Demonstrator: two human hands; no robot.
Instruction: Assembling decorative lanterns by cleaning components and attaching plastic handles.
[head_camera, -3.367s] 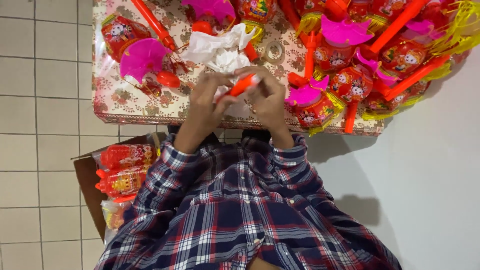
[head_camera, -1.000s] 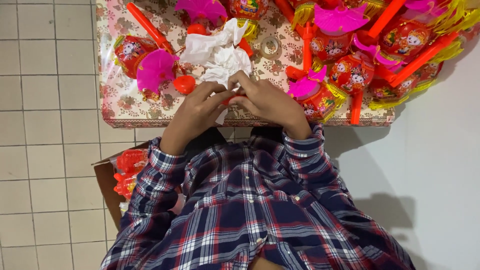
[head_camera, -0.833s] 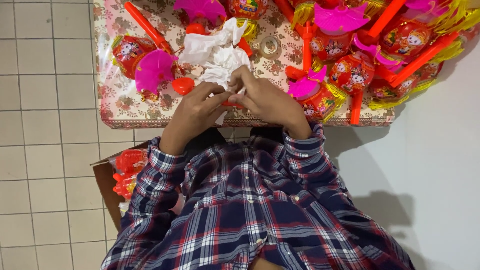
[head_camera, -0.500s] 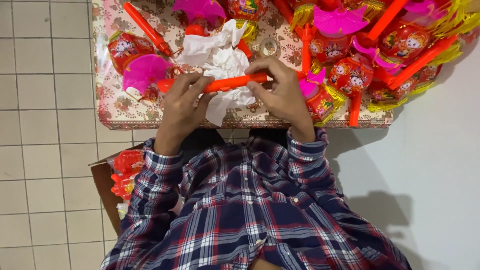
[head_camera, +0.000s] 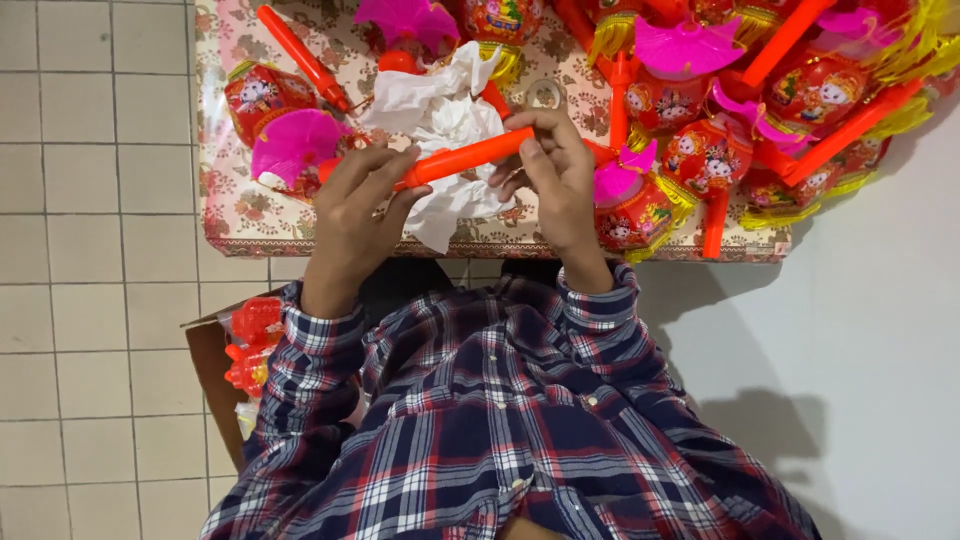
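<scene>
At the far left, tiled floor runs beside the table (head_camera: 240, 215), whose cloth is a glossy pink floral print, and a cardboard box (head_camera: 215, 385) holding red packets sits on the floor by your left sleeve. On the table's left part lie a round red lantern (head_camera: 262, 95) with a cartoon face, a bright pink paper fan (head_camera: 295, 145) with fine pleats, and a loose orange stick (head_camera: 300, 45) slanting away from you. Your left hand (head_camera: 355, 225) is curled, its fingertips pinching the near end of the orange rod (head_camera: 460, 158). That rod spans the gap between both hands, held just above a heap of crumpled white tissue (head_camera: 440, 120). Its long axis runs across your view, nearly level, with the right end tilted slightly up and away from you. It looks like smooth, shiny plastic, round in section and straight. Your right hand (head_camera: 560, 185) is closed on the other end, thumb and forefingers wrapped around the tip. Further right, the table is crowded with more red lanterns (head_camera: 705, 155), pink fans, orange sticks and yellow fringe. Your sleeves are soft plaid cloth in navy, red and white.
</scene>
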